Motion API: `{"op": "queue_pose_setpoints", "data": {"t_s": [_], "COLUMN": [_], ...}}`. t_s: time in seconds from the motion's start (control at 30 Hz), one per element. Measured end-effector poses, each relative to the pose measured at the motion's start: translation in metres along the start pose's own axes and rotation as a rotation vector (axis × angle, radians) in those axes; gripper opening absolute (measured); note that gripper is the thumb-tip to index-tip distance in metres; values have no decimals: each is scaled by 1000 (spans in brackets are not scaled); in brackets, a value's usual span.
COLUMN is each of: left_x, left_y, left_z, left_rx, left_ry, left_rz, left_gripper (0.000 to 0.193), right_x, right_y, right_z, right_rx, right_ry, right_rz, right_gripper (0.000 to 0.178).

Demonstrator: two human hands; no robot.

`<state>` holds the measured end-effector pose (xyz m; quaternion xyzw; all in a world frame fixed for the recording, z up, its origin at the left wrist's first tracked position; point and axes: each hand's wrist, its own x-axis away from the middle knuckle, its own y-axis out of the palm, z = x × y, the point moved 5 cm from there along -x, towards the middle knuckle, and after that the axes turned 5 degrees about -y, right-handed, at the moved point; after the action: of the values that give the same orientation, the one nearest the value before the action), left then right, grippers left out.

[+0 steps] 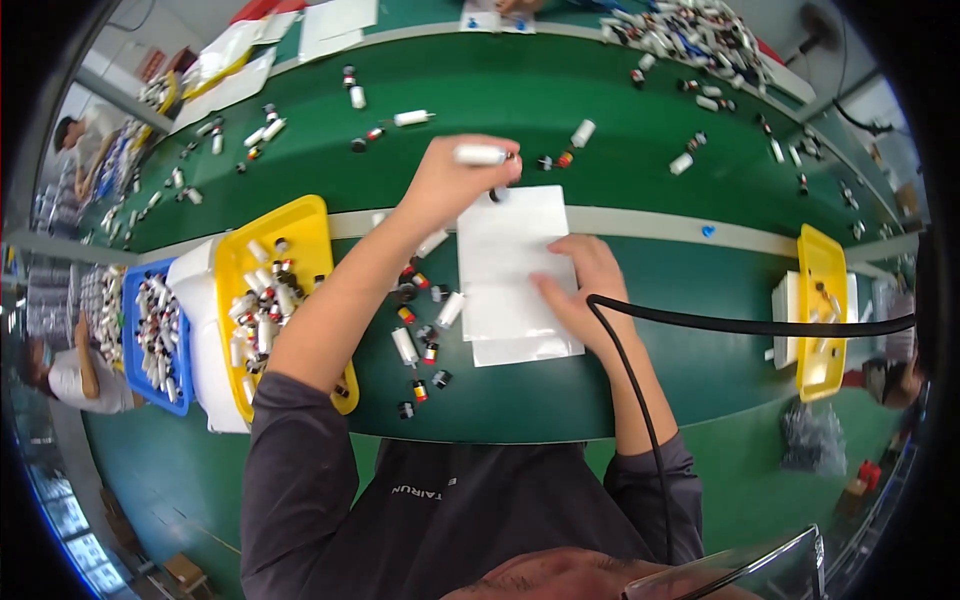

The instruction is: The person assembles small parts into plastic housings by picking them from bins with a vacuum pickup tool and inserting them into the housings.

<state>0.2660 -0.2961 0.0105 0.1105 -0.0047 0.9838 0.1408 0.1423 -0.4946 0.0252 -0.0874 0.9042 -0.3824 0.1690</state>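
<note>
My left hand (455,180) reaches over the edge of the green belt, fingers closed around a white cylindrical piece (480,155) with a dark tip. Just below those fingers a small dark round part (498,195) shows at the top of a stack of white sheets or flat bags (510,270). On the right side of that stack lies my right hand (585,285), thumb and fingers apart, holding nothing. Left of the stack, loose white cylinders (404,346) and small black, red and yellow parts (419,390) are scattered on the green table.
A yellow tray (318,225) of parts stands by my left arm, with a blue tray (184,345) beyond it. More parts dot the green belt (640,190); a heap (690,42) lies far right. A black cable (740,326) crosses my right wrist. Another yellow tray (808,375) stands right.
</note>
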Motion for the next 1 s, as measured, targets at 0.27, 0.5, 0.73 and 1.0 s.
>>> {"op": "queue_pose_setpoints", "data": {"t_s": [0.27, 0.5, 0.73, 1.0], "left_x": [-96, 32, 110, 307], "left_y": [-49, -4, -55, -369], "left_z": [-7, 0, 26, 64], "left_rx": [-1098, -789, 102, 47], "left_ry": [355, 254, 4, -37], "left_rz": [420, -71, -84, 552], "left_gripper": [55, 78, 47, 39], "right_x": [28, 44, 16, -187], "right_y": [33, 26, 0, 128], "right_z": [-15, -19, -86, -74], "right_rx": [410, 256, 107, 42], "right_ry": [-5, -109, -563, -431], "right_rz": [-411, -198, 24, 43], "right_gripper": [90, 52, 38, 42]}}
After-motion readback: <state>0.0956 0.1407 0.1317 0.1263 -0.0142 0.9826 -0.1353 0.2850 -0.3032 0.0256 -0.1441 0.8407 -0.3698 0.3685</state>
